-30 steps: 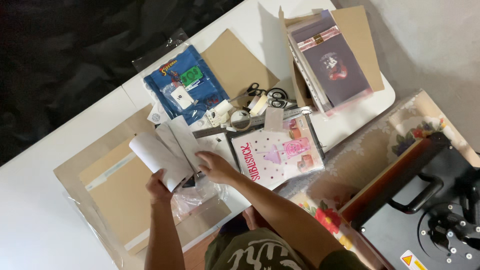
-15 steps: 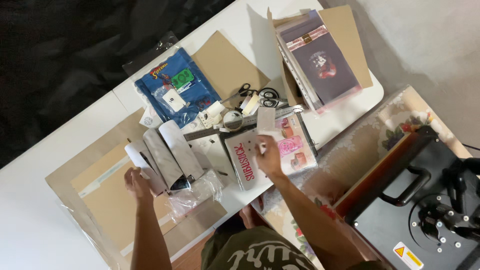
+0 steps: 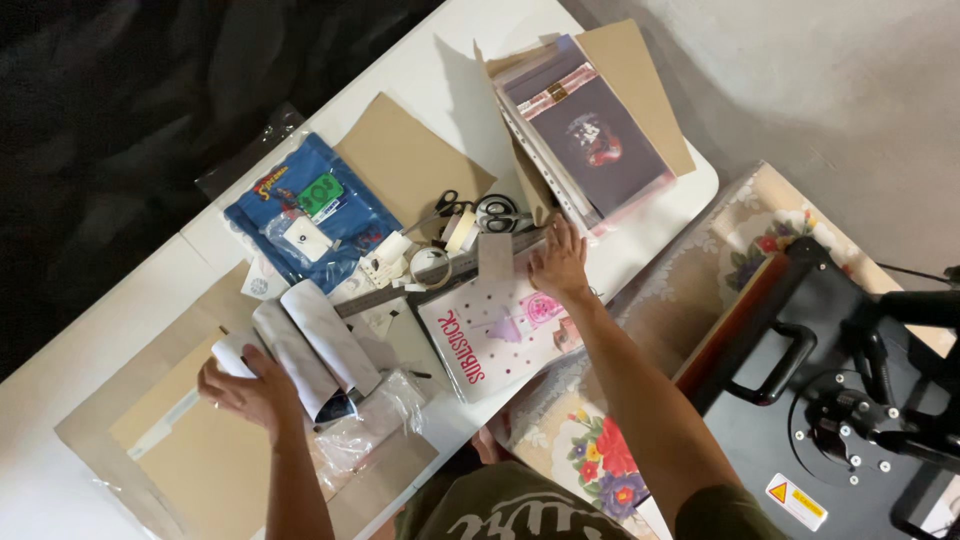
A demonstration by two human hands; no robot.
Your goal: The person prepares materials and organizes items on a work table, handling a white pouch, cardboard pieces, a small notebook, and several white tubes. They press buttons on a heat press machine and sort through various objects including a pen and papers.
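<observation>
The left hand [image 3: 250, 388] is curled, palm away from the camera, with its fingers [image 3: 225, 375] bent and thumb spread; the bare forearm runs down out of view. The right hand [image 3: 560, 265] lies flat and open, fingers spread forward, on a straight bare arm.

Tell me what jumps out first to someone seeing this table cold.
The black heat press at lower right dominates. Mid-table, the right hand lies flat beside a pink-and-white printed sheet. At left, the left hand grips a white paper roll over brown cardboard.
</observation>
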